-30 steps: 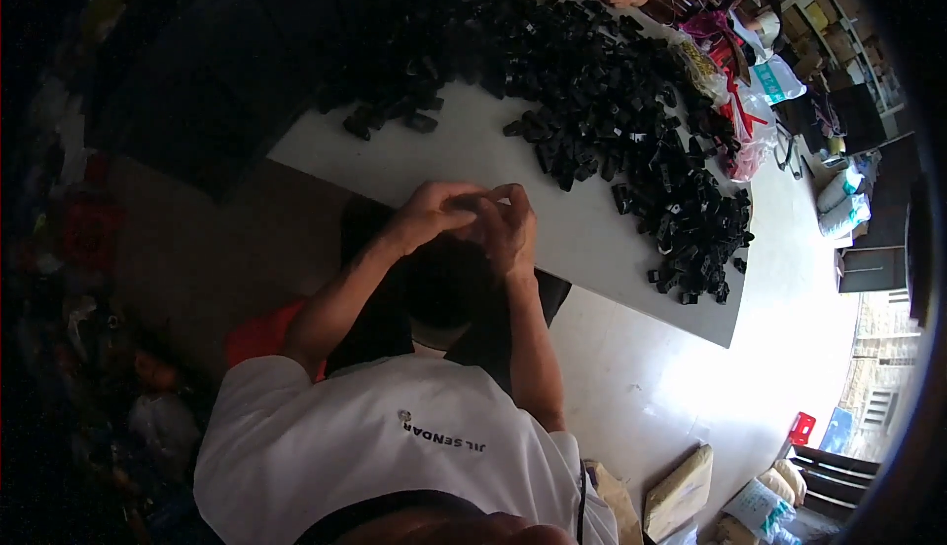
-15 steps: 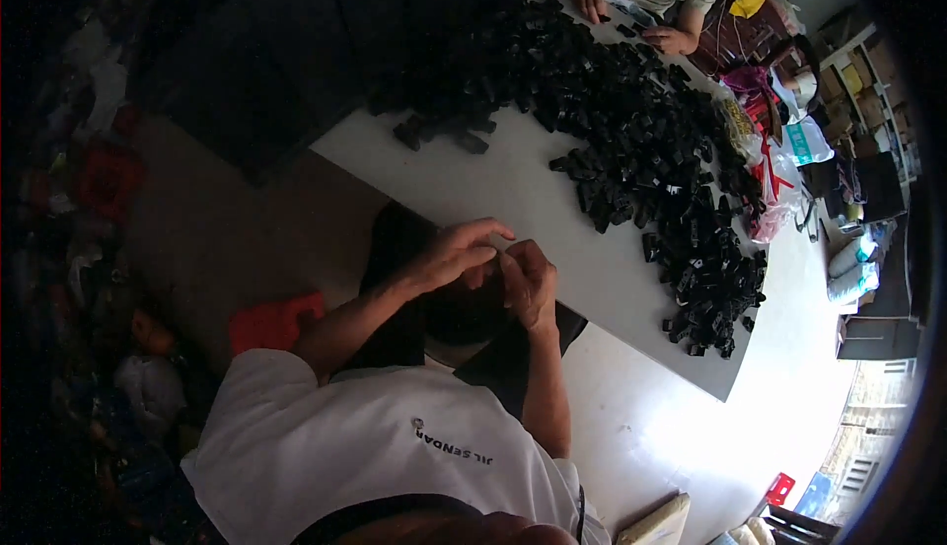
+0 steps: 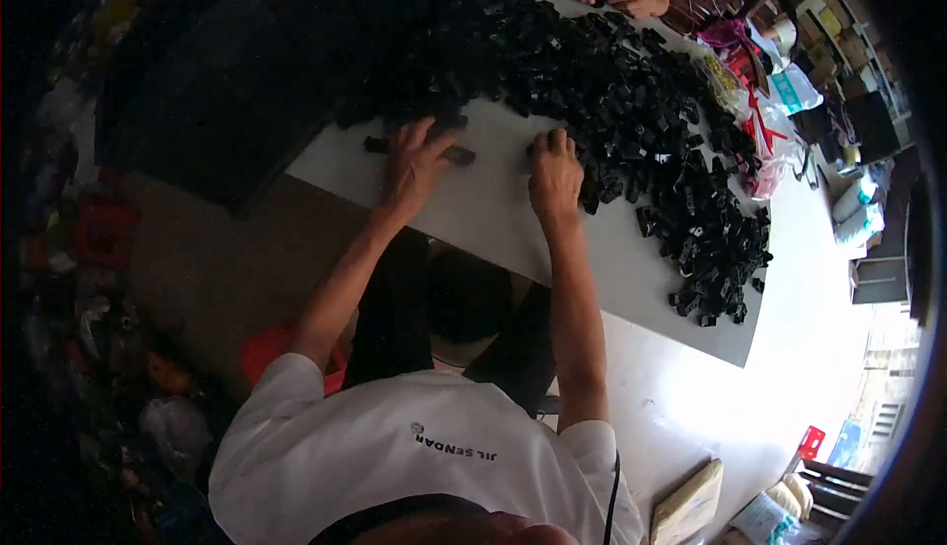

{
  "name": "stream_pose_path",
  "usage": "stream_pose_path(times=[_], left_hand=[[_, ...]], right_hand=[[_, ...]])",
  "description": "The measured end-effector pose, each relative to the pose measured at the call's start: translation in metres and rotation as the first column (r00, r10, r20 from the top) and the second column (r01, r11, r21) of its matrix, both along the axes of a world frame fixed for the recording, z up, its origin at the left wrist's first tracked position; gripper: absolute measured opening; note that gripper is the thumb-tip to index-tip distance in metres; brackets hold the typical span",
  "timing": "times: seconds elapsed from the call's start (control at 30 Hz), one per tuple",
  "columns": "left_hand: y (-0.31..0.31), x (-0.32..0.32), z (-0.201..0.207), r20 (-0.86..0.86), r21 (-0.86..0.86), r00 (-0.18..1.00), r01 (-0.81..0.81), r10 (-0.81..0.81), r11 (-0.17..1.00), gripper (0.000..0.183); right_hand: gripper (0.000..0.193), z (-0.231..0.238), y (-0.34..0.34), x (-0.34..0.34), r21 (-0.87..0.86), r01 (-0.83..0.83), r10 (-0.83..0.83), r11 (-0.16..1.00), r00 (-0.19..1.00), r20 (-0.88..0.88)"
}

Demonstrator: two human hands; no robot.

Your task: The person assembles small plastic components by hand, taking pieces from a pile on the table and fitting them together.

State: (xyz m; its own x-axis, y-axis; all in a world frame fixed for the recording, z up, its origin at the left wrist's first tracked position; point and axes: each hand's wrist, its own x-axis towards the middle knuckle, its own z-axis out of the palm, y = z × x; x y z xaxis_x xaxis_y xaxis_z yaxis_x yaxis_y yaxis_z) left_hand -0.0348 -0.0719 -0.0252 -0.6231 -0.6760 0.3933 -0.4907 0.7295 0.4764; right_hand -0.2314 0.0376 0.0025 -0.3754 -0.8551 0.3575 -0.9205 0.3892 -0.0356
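Spreading across the white surface [image 3: 493, 219] from twelve to three o'clock lies a big heap of small black parts [image 3: 631, 101]. At its near edge the person's left hand [image 3: 414, 165] rests flat with its grip released, fingers touching a loose black piece [image 3: 456, 154]. The right hand [image 3: 554, 172] presses its curled fingers into the heap; whether its grip grasps anything I cannot tell.

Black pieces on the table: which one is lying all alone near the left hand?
The small black piece just left of the left hand, on bare white table. The others sit bunched in the big pile.
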Motion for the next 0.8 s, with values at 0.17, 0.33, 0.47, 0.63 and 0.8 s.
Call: stream_pose_path(times=[0.17,0.33,0.47,0.63,0.8], left_hand=[[0.027,0.005,0.014,0.026,-0.192,0.998,0.055,-0.051,0.98,0.041],[0.036,-0.01,0.009,0.039,-0.3,0.998,0.058,-0.049,0.952,0.036],[0.039,-0.016,-0.003,0.1,-0.315,0.992,0.11,-0.083,0.943,0.035],[0.055,-0.024,0.01,-0.187,-0.138,0.965,0.161,-0.185,0.977,0.028],[0.074,-0.03,0.032,-0.499,0.748,0.865,0.393,0.063,0.535,0.02]], right_hand=[[0.017,-0.023,0.03,0.019,-0.096,-0.085,0.098,0.992,0.985,0.144],[0.018,-0.027,0.048,0.02,-0.108,-0.014,0.044,0.994,0.96,0.276],[0.016,-0.011,0.062,0.022,-0.283,-0.098,0.202,0.954,0.909,0.364],[0.014,-0.019,0.083,0.026,-0.361,0.185,0.156,0.914,0.661,0.734],[0.018,-0.008,0.099,0.043,-0.556,0.242,0.383,0.795,0.509,0.77]])
